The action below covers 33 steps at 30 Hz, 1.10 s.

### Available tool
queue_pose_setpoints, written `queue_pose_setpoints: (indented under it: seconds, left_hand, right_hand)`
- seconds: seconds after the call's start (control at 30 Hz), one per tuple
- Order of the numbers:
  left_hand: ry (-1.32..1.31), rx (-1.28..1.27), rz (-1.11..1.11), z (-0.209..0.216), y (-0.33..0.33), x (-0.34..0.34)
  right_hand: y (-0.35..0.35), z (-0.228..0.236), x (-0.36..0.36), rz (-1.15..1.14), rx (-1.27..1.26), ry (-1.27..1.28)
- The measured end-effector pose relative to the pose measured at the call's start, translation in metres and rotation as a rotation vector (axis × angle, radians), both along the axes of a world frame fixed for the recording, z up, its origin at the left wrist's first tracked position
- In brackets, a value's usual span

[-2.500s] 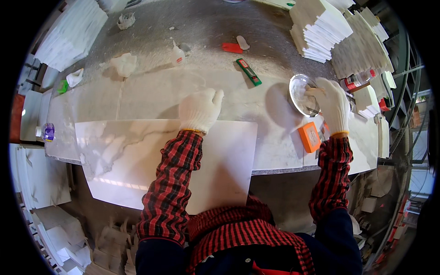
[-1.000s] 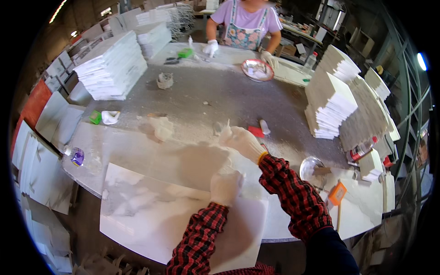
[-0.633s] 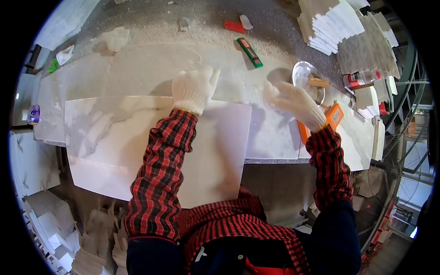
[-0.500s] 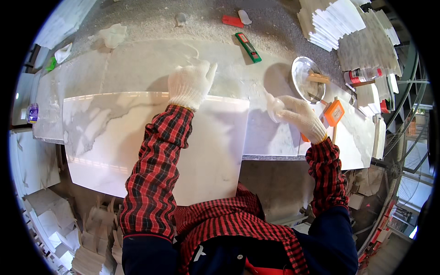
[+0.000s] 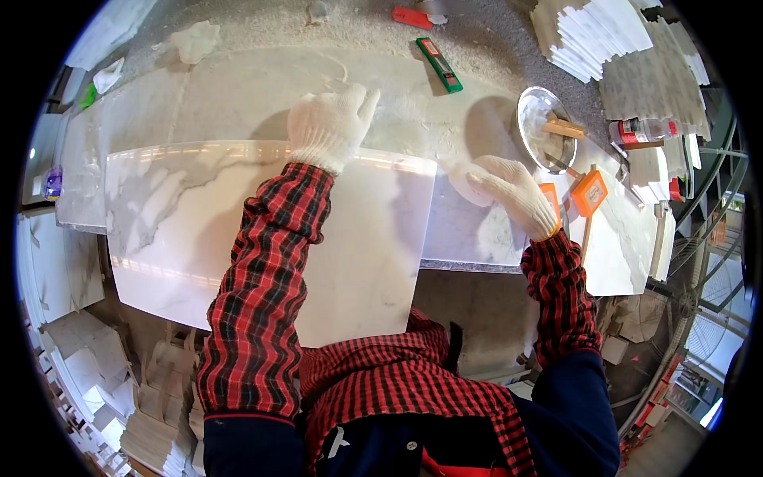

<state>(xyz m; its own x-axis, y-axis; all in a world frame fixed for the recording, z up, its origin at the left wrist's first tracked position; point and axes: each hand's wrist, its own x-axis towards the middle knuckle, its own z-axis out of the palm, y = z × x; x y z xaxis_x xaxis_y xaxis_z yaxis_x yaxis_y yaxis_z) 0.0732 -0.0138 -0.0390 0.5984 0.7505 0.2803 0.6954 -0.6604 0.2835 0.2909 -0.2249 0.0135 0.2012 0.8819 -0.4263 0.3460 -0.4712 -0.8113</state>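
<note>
A glossy white marble slab point(image 5: 366, 238) with grey veins lies before me, its near part hanging over the table edge. My left hand point(image 5: 330, 123), in a white knit glove, is closed at the slab's far edge; its fingertips are hidden, and the thumb points away to the right. Just off the slab's right edge, my gloved right hand point(image 5: 513, 191) pinches a soft white wad point(image 5: 467, 183). Whether that wad is cloth or paper I cannot tell. Beyond the right hand stands a round metal dish point(image 5: 540, 119) with a wooden-handled tool point(image 5: 564, 127) across it.
Two orange-headed tools point(image 5: 589, 193) lie right of my right hand. A green box point(image 5: 439, 63) and a red box point(image 5: 412, 17) sit at the back of the dusty table. Stacked stone strips point(image 5: 596, 36) and a plastic bottle point(image 5: 642, 130) occupy the far right.
The view has shifted, so the table things appear higher. My right hand and the white wad have moved slightly left, close to the slab's right edge. The left hand keeps its place on the slab.
</note>
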Motion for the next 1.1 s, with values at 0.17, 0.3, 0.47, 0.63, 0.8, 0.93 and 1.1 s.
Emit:
queue_pose_setpoints:
  seconds: [0.17,0.3,0.47,0.63,0.8,0.93,1.1]
  left_hand:
    - [0.002,0.01,-0.015,-0.001,0.001,-0.001]
    - [-0.002,0.036,-0.042,-0.006,0.004,-0.002]
    - [-0.012,0.023,-0.018,-0.001,0.0,0.0]
    - [-0.024,0.053,-0.041,-0.005,0.001,-0.001]
    - [-0.009,0.032,-0.037,-0.003,-0.001,-0.001]
    - [0.002,0.021,-0.032,-0.002,-0.001,0.0]
    - [0.026,-0.008,-0.006,0.001,-0.003,0.0]
  right_hand:
    - [0.007,-0.003,0.0,-0.006,-0.03,0.02]
    - [0.01,0.002,-0.002,-0.011,-0.043,0.065]
    - [0.009,0.003,0.0,-0.006,-0.036,0.059]
    - [0.01,0.0,0.002,0.009,-0.045,0.028]
    - [0.011,0.003,0.0,0.011,-0.036,0.016]
    - [0.011,-0.002,0.002,0.016,-0.04,0.023]
    - [0.012,0.002,0.0,0.0,-0.044,0.006]
